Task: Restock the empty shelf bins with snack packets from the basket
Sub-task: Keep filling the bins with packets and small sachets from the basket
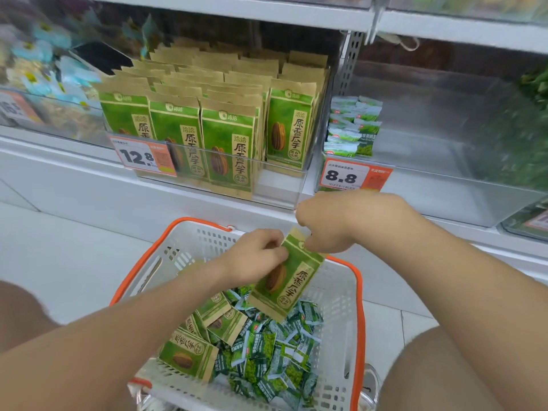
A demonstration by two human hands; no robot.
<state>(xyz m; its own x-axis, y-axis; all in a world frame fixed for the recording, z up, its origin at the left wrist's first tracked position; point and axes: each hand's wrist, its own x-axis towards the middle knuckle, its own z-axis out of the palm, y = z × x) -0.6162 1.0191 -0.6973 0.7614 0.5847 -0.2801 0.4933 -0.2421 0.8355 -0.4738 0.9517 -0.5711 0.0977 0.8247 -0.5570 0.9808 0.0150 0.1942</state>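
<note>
— Where is the packet?
— The green and brown paper seed packet (284,280) is tilted just above the white plastic basket with the orange rim (358,292), over its far side.
— Which hand holds it?
— Both. The left hand (255,256) pinches its left edge with curled fingers (277,252); the right hand (335,223) pinches its top corner.
— And inside the basket?
— More such packets and many small green and white sachets (275,354). Beyond the basket, the clear plastic shelf bin (278,191) is nearly full of seed packets.
</note>
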